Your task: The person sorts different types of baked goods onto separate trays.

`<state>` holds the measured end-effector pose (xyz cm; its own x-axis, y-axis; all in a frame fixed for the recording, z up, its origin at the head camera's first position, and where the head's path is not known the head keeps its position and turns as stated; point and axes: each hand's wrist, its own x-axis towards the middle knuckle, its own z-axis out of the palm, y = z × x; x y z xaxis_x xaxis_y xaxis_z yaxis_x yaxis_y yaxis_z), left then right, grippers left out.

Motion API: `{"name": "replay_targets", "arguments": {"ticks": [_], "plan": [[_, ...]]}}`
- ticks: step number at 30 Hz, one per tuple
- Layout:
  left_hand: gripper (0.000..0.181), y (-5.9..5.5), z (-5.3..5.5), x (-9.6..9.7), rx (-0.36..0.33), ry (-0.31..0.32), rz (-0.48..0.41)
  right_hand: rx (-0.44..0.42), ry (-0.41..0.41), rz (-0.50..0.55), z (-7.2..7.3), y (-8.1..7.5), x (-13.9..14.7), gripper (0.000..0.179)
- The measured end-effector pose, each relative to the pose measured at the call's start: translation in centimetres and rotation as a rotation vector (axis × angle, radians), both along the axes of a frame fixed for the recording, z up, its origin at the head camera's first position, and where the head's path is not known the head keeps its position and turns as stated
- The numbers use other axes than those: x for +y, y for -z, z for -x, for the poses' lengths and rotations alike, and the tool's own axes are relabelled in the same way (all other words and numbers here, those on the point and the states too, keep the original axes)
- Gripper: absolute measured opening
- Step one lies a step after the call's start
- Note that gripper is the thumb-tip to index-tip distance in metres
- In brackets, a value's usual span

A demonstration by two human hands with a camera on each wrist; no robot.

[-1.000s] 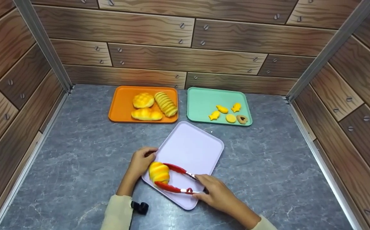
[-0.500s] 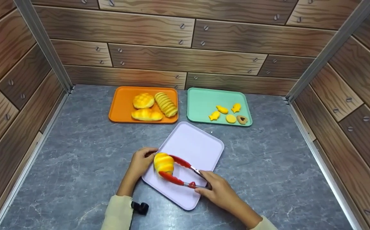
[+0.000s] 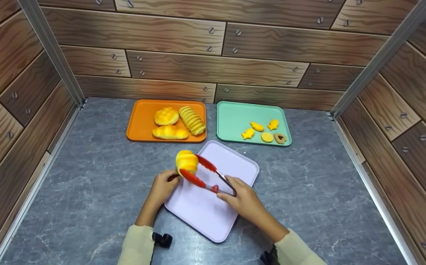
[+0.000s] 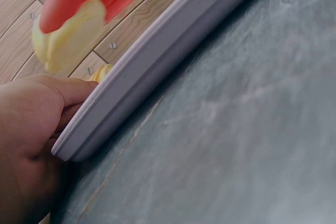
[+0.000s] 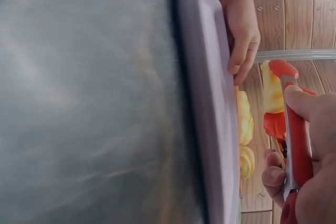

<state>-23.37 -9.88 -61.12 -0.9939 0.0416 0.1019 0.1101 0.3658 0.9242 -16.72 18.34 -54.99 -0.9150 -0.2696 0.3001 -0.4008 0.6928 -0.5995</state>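
My left hand [image 3: 164,187] grips the left edge of a pale purple tray [image 3: 201,213], which lies turned at an angle on the table; in the left wrist view the thumb lies by its rim. Red-tipped tongs [image 3: 194,179] are gripped in my right hand [image 3: 244,197], thumb on one arm in the right wrist view. Between the tongs' red tips is a yellow-orange striped bread roll [image 3: 186,160], held up in the air by the tray's upper-left edge, just beyond my left hand.
Behind, an orange tray [image 3: 139,121] bears a round bun [image 3: 166,116], a long bread [image 3: 170,132] and a ridged roll [image 3: 192,120]. A green tray [image 3: 231,117] to its right holds several small cookies, some fish-shaped. Wood-patterned walls enclose the table.
My right hand has lifted the bread roll in the tongs off the purple tray's near-left part and carried it away from me, toward the orange tray. My left hand stays on the tray edge.
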Motion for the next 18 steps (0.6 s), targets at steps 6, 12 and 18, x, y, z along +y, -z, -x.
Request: {"name": "replay_targets", "arguments": {"ticks": [6,12,18], "plan": [[0.019,0.1,-0.1,-0.1,0.023,0.023,-0.015,0.020,0.004,-0.003,2.5,-0.8,-2.3,0.065],[0.022,0.3,-0.1,-0.1,0.074,0.041,-0.047,0.069,-0.008,-0.006,5.0,-1.2,-5.1,0.059],[0.022,0.2,0.0,0.0,0.065,0.048,-0.047,0.032,-0.001,-0.028,7.3,-1.7,-8.2,0.052]]}}
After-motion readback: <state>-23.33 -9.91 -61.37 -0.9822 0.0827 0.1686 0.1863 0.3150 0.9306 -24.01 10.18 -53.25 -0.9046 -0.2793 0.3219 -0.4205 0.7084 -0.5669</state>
